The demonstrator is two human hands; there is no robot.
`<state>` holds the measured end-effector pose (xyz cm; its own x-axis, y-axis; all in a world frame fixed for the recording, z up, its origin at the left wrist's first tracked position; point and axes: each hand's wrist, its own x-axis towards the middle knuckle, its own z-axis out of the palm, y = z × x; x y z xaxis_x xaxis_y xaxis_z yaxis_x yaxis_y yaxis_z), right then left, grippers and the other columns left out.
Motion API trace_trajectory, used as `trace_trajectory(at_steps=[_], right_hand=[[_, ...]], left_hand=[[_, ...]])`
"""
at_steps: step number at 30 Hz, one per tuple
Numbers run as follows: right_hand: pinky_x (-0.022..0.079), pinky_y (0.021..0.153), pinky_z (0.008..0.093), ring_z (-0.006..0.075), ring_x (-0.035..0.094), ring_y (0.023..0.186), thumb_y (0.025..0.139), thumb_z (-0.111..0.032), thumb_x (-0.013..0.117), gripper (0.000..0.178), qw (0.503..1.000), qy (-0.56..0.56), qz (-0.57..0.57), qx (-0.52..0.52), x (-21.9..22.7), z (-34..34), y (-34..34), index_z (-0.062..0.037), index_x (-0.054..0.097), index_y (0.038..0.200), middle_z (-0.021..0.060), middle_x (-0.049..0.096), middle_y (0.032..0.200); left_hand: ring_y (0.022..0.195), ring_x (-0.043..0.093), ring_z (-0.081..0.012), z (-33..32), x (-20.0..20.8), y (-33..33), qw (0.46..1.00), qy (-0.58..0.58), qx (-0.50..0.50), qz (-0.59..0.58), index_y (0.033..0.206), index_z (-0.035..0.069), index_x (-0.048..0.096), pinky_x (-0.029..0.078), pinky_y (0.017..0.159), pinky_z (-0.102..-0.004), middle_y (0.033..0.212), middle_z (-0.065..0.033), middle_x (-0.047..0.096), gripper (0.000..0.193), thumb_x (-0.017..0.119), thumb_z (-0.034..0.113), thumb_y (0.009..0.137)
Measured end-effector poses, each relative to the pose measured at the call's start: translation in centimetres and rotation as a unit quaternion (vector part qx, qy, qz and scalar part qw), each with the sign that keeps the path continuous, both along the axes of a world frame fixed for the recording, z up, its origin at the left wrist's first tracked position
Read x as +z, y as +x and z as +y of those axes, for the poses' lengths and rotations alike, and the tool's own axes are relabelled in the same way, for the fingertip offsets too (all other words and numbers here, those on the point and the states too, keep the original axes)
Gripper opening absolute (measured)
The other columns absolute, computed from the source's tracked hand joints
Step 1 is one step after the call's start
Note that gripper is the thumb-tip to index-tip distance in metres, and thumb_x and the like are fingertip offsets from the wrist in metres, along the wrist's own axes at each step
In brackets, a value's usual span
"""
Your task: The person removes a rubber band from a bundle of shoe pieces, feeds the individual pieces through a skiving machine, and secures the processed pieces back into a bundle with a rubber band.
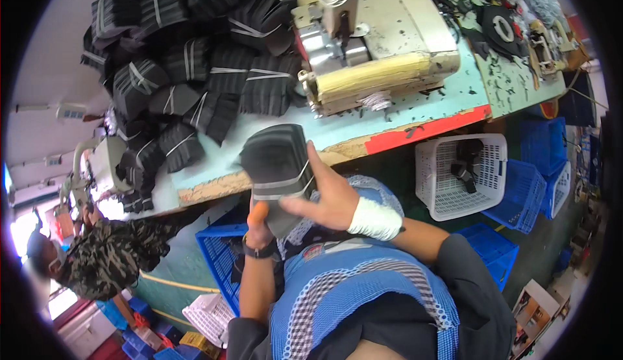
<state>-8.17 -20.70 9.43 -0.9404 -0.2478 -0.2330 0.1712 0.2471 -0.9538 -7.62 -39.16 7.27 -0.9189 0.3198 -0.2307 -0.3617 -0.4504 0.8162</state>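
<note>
Between my two hands, above my lap at the table's front edge, is a bundle of dark cut pieces (276, 155), black and grey with a pale band round it. My left hand (258, 230) grips its lower left side; an orange cover sits on one digit. Along the right side, my right hand (331, 198) presses with its fingers while the thumb lies across the front near the band. White wrapping circles my right wrist. Most of my left fingers are hidden behind the bundle. More banded bundles (266, 81) of the same kind are piled on the table at the far left.
A cream machine (402, 29) with a roller stands on the pale table (454, 94), among dark scraps. Right of me, a white basket (425, 178) holds dark items, beside blue crates (519, 194). Another blue crate (217, 256) stands left. A person in camouflage (107, 256) sits far left.
</note>
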Motion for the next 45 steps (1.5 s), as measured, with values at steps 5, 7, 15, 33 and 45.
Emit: trace_trajectory(at_steps=[5, 7, 15, 33, 45], right_hand=[[0.047, 0.089, 0.0439, 0.0374, 0.056, 0.103, 0.080, -0.017, 0.071, 0.049, 0.941, 0.167, 0.289, -0.049, 1.8, 1.9, 0.4, -0.0021, 0.058, 0.125, 0.0240, 0.054, 0.117], [0.048, 0.080, 0.0382, 0.0315, 0.058, 0.093, 0.074, -0.006, 0.073, 0.035, 0.942, 0.089, 0.320, -0.035, 1.2, 1.1, -0.1, -0.0025, 0.066, 0.108, 0.0156, 0.059, 0.106], [0.046, 0.064, 0.0328, 0.0260, 0.056, 0.072, 0.072, -0.005, 0.076, 0.017, 0.947, 0.012, 0.305, -0.097, 1.4, -5.7, -0.4, -0.0001, 0.066, 0.085, 0.0111, 0.059, 0.078], [0.050, 0.076, 0.0360, 0.0290, 0.060, 0.083, 0.071, -0.002, 0.075, 0.042, 0.941, 0.085, 0.328, 0.006, 4.1, -12.8, -1.7, 0.0013, 0.065, 0.111, 0.0134, 0.061, 0.090], [0.044, 0.065, 0.0381, 0.0308, 0.052, 0.074, 0.064, -0.007, 0.074, 0.019, 0.909, 0.177, 0.377, 0.017, 4.2, -13.2, -0.8, -0.0019, 0.058, 0.073, 0.0131, 0.053, 0.082]], left_hand=[[0.110, 0.061, -0.0320, -1.5, -2.4, 0.6, 0.914, 0.316, 0.071, -0.243, 0.124, -0.002, 0.057, 0.045, 0.099, -0.0469, 0.121, -0.0202, 0.062, 0.061, 0.046, 0.049, 0.091], [0.111, 0.061, -0.0337, -1.0, -1.4, 0.8, 0.895, 0.362, 0.045, -0.255, 0.124, -0.002, 0.057, 0.047, 0.099, -0.0480, 0.123, -0.0208, 0.061, 0.062, 0.047, 0.049, 0.091], [0.109, 0.062, -0.0359, -9.6, -3.7, 0.7, 0.904, 0.341, -0.017, -0.255, 0.129, -0.005, 0.050, 0.051, 0.095, -0.0491, 0.122, -0.0242, 0.060, 0.056, 0.054, 0.034, 0.090], [0.113, 0.060, -0.0320, -18.8, -2.6, -2.6, 0.959, 0.252, 0.006, -0.126, 0.133, -0.005, 0.045, 0.048, 0.099, -0.0444, 0.127, -0.0198, 0.057, 0.060, 0.065, 0.025, 0.085], [0.119, 0.055, -0.0327, -13.0, -3.2, -5.0, 0.863, 0.416, -0.117, -0.263, 0.134, -0.001, 0.047, 0.041, 0.106, -0.0475, 0.132, -0.0200, 0.054, 0.055, 0.046, 0.036, 0.095]])
